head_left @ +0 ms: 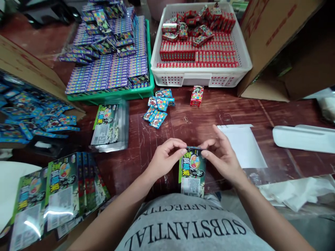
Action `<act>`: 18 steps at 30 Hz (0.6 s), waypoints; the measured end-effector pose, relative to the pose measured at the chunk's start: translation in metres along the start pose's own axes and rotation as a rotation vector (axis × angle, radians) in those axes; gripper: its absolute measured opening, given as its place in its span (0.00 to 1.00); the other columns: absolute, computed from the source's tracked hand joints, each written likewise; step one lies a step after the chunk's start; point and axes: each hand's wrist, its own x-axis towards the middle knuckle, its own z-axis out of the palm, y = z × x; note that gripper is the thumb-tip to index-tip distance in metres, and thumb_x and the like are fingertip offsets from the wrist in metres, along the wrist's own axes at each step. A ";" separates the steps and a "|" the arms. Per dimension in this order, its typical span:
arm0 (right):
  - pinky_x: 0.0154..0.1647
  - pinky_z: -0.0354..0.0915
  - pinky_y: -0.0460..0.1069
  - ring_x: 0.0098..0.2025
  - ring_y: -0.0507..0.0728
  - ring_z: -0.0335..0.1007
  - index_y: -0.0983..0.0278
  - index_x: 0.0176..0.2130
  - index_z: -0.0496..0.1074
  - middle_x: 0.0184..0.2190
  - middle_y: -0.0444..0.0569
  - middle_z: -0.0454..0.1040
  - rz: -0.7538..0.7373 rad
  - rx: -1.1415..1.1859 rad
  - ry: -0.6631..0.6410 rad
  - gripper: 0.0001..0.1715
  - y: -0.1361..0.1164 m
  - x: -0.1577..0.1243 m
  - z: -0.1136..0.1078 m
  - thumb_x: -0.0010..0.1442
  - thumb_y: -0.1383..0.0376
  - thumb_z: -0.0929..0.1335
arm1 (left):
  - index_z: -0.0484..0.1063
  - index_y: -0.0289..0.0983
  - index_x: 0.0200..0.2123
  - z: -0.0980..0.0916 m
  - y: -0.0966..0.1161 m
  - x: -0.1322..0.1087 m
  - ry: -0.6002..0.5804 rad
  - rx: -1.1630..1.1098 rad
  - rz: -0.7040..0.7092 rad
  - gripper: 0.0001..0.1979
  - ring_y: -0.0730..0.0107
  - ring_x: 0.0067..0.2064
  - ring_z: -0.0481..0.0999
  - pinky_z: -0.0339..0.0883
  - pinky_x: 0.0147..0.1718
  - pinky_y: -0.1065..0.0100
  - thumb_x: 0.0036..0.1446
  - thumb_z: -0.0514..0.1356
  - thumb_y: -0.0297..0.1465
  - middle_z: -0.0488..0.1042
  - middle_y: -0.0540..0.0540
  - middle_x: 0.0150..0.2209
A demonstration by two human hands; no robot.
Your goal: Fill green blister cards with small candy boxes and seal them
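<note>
So the left hand (170, 153) and right hand (221, 155) each pinch a top corner of the printed pack (193, 167), just in front of the grey shirt (183, 223), probably to keep it steady.

Wood, plastic, cardboard and cloth around you
Your tabletop (180, 130) looks like reddish wood, scratched and softly shiny. The green tray (138, 93) and white basket (196, 71) look like smooth plastic; the clear-sided pack (108, 127) to your left has glossy plastic. The printed pack (192, 170) before you looks like smooth card. The carton (274, 38) on your right looks like matt cardboard; your grey shirt (188, 216) is matt cloth.
</note>
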 end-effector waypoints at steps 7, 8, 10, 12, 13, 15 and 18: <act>0.44 0.74 0.52 0.38 0.53 0.73 0.53 0.70 0.52 0.36 0.42 0.73 0.122 0.059 0.028 0.46 -0.020 0.011 -0.001 0.61 0.63 0.74 | 0.77 0.36 0.36 0.000 0.021 0.006 -0.015 0.078 -0.101 0.06 0.69 0.40 0.79 0.72 0.44 0.64 0.60 0.66 0.33 0.81 0.46 0.39; 0.42 0.73 0.51 0.36 0.53 0.73 0.53 0.70 0.52 0.35 0.41 0.73 0.152 0.074 0.038 0.48 -0.022 0.013 -0.001 0.60 0.63 0.74 | 0.77 0.36 0.36 -0.001 0.024 0.008 -0.014 0.089 -0.121 0.06 0.70 0.38 0.79 0.72 0.42 0.65 0.60 0.66 0.33 0.81 0.47 0.37; 0.38 0.73 0.50 0.33 0.52 0.71 0.55 0.71 0.51 0.33 0.40 0.73 0.202 0.102 0.045 0.50 -0.026 0.016 -0.003 0.59 0.63 0.75 | 0.78 0.36 0.35 -0.003 0.029 0.011 -0.033 0.098 -0.149 0.06 0.71 0.36 0.78 0.71 0.40 0.67 0.60 0.66 0.33 0.81 0.48 0.35; 0.38 0.73 0.50 0.33 0.52 0.71 0.55 0.71 0.49 0.33 0.40 0.74 0.217 0.114 0.041 0.52 -0.028 0.016 -0.005 0.59 0.62 0.76 | 0.79 0.36 0.35 -0.007 0.032 0.011 -0.071 0.095 -0.155 0.07 0.70 0.37 0.78 0.72 0.41 0.66 0.60 0.66 0.35 0.82 0.47 0.35; 0.39 0.73 0.50 0.34 0.52 0.72 0.55 0.72 0.48 0.33 0.40 0.75 0.215 0.108 0.036 0.52 -0.028 0.015 -0.006 0.59 0.62 0.76 | 0.80 0.37 0.36 -0.008 0.033 0.011 -0.100 0.084 -0.153 0.08 0.70 0.38 0.79 0.72 0.42 0.65 0.60 0.66 0.36 0.82 0.47 0.36; 0.41 0.74 0.52 0.34 0.52 0.73 0.53 0.72 0.47 0.33 0.40 0.76 0.197 0.077 0.011 0.51 -0.028 0.011 -0.011 0.61 0.61 0.75 | 0.80 0.37 0.37 -0.010 0.032 0.008 -0.151 0.035 -0.135 0.08 0.68 0.41 0.80 0.73 0.46 0.63 0.60 0.67 0.36 0.82 0.45 0.40; 0.46 0.74 0.55 0.40 0.55 0.76 0.50 0.72 0.48 0.35 0.42 0.77 0.147 0.009 -0.072 0.46 -0.032 0.006 -0.022 0.65 0.61 0.72 | 0.80 0.38 0.37 -0.010 0.026 0.002 -0.153 -0.039 -0.089 0.07 0.67 0.45 0.80 0.74 0.48 0.61 0.56 0.70 0.33 0.81 0.45 0.44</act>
